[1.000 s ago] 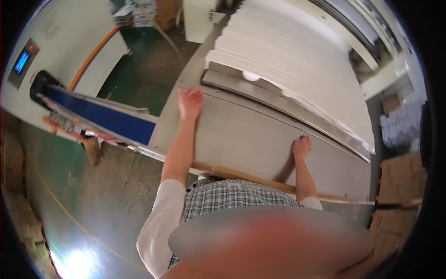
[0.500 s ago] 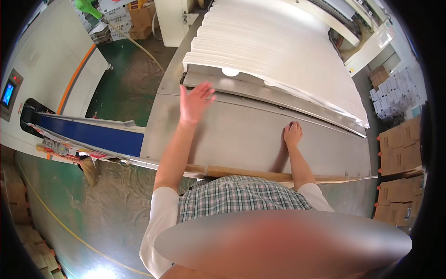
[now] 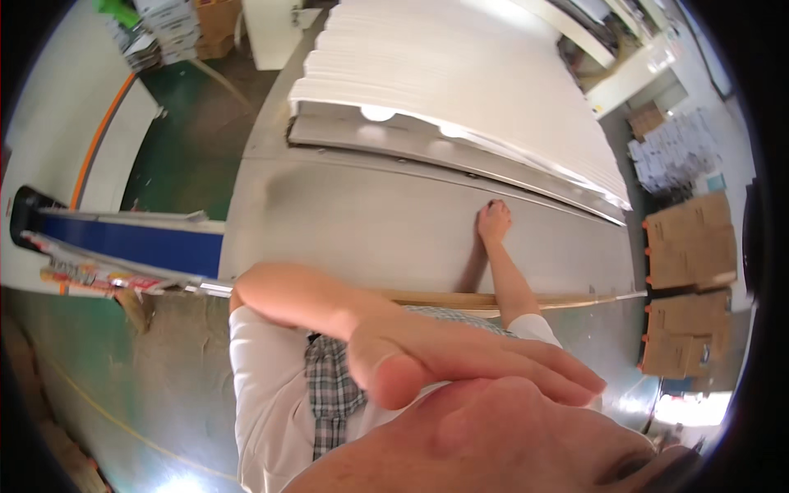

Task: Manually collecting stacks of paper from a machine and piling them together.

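My left hand (image 3: 468,353) is raised off the table, bent back toward me and close to the camera. Its fingers are stretched out and nothing shows in it. On the bare metal table (image 3: 362,214) rests my right hand (image 3: 495,222), its fingers curled closed. A small dark spot shows at those fingertips; what it is cannot be made out. Beyond the hand, apart from it, lies a wide layered mass of white, soft-looking sheets (image 3: 460,82) with wavy edges. A narrow dark slot runs across the table in front of the sheets.
A blue conveyor belt (image 3: 131,242) joins the table at the left, leading from a white machine cabinet (image 3: 57,107) with an orange stripe. Cardboard boxes (image 3: 690,246) are stacked at the right. Wrapped white packs (image 3: 674,152) stand behind them. A wooden strip (image 3: 444,299) edges the table near me.
My left hand has swung from above the table near the white sheets back toward me. My right hand stays on the table, closed. The whole view has shifted slightly.
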A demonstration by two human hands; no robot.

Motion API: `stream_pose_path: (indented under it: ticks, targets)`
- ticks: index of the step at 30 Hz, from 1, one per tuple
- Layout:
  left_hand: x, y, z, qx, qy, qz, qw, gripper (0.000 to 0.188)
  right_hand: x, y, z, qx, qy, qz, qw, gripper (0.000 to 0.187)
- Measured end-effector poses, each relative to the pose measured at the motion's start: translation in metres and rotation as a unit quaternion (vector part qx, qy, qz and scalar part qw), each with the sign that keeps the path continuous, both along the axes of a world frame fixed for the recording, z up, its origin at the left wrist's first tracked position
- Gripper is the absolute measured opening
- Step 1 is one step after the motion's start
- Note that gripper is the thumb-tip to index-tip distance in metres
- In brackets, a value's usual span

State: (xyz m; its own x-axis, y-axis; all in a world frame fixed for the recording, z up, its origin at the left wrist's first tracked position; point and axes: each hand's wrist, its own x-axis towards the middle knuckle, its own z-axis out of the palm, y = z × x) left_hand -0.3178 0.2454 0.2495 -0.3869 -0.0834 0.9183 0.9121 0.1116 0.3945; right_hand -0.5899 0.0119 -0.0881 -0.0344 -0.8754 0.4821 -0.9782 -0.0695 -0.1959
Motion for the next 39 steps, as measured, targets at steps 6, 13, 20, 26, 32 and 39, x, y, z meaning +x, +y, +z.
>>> stream_pose_path:
  ticks: [6,13,20,26,32,39]
  targets:
    - [0.009,-0.003,0.005,0.007,-0.021,-0.026,0.999,0.124,-0.002,0.002,-0.003,-0.007,-0.010,-0.021,1.000,0.028]
    - [0.021,-0.002,0.019,0.047,-0.161,-0.004,0.986,0.130,-0.002,0.007,0.005,-0.008,-0.034,-0.014,0.999,0.029]
    - [0.029,-0.013,0.019,-0.031,-0.184,0.043,0.982,0.133,-0.003,0.007,0.003,0.003,-0.049,-0.012,0.999,0.026]
    - [0.041,-0.008,0.011,0.040,-0.171,0.100,0.979,0.109,-0.005,0.005,0.004,-0.013,-0.025,-0.023,0.999,0.028]
    - [0.091,-0.034,-0.057,0.243,-0.054,0.239,0.939,0.080,-0.001,0.002,0.006,-0.007,-0.019,-0.025,0.999,0.028]
    - [0.161,-0.074,-0.270,0.549,-0.232,0.637,0.489,0.025,-0.016,-0.003,-0.007,0.011,-0.007,0.048,0.999,0.024]
